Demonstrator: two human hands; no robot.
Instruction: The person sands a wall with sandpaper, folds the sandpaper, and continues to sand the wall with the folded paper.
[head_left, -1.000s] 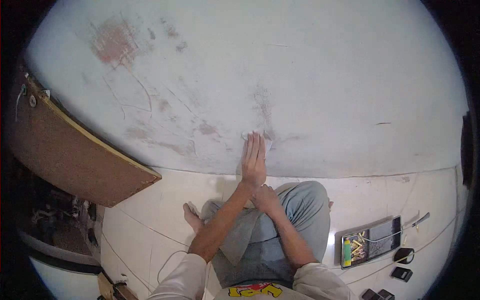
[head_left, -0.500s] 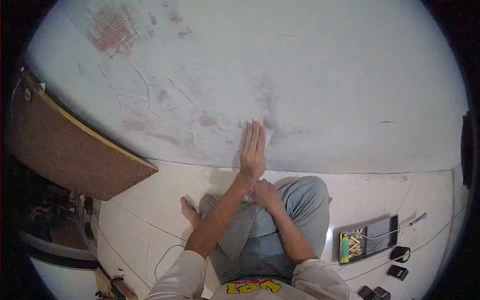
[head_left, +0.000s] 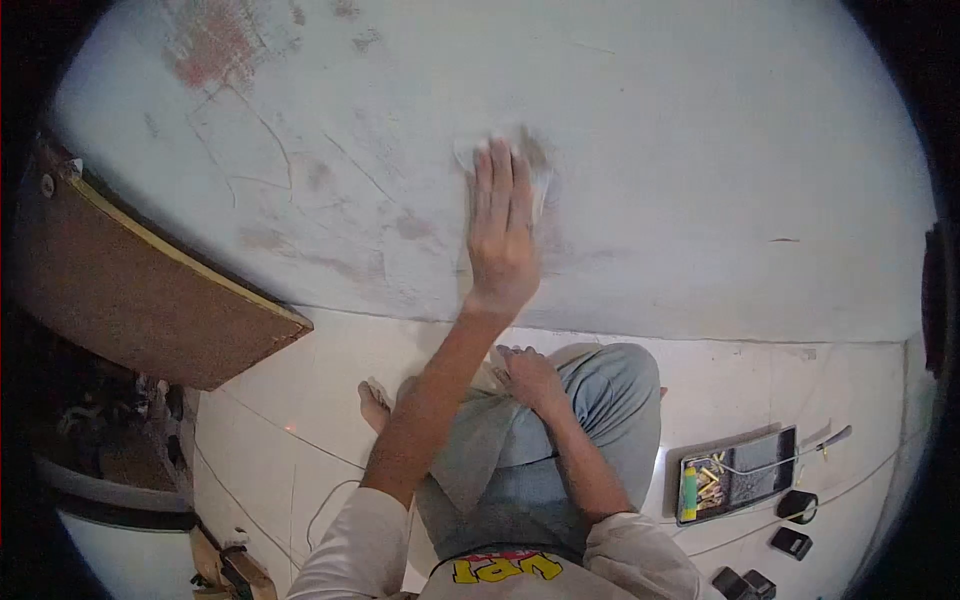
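Observation:
My left hand (head_left: 503, 235) is raised against the white wall (head_left: 700, 150), its fingers stretched upward and lying flat. Under the fingers it presses a thin pale sheet (head_left: 543, 190) to the wall, with edges showing on both sides of the fingers. Brownish worn patches (head_left: 412, 225) mark the wall to the left of this hand. My right hand (head_left: 530, 378) rests low by my bent knee, near the foot of the wall. Its fingers are loosely bent and slightly apart, and no object shows in them.
A brown wooden board (head_left: 160, 280) with a yellowish edge leans at the left. On the tiled floor at the right lies a black tray (head_left: 742, 505) with small yellow pieces, beside a black tape roll (head_left: 797, 506) and small dark boxes (head_left: 790, 543). A cable (head_left: 325, 505) crosses the floor.
My left hand has slid up the wall with the pale sheet under its fingers. My right hand stays by the knee, its fingers slightly more spread.

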